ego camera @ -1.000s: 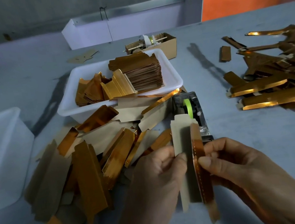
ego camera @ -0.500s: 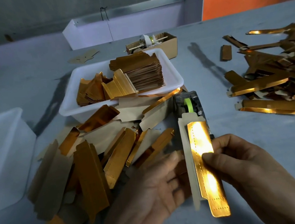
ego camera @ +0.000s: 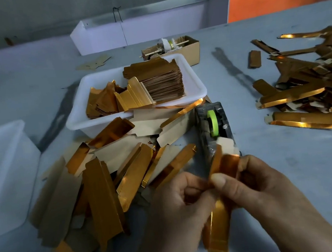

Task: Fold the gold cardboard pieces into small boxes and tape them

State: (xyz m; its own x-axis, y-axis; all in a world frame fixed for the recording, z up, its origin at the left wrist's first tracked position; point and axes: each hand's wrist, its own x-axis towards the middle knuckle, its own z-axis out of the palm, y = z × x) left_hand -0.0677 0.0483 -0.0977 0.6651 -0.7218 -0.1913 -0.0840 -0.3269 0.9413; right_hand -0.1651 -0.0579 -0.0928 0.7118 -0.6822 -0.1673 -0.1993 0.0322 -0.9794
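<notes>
Head view: left hand [ego camera: 182, 199] and right hand [ego camera: 249, 184], each grip pinching one gold cardboard piece [ego camera: 220, 182], half-folded above the surface [ego camera: 292, 173], just before the tape dispenser [ego camera: 213, 126]. Risk, judged: uneven creasing would spring panels open before taping.

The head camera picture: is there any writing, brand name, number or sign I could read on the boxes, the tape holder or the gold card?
None can be read.
Gold cardboard piece in both hands: plain foil, no print.
Tape dispenser: no label shows.
White tray: blank.
Small brown carton: no legible marking.
</notes>
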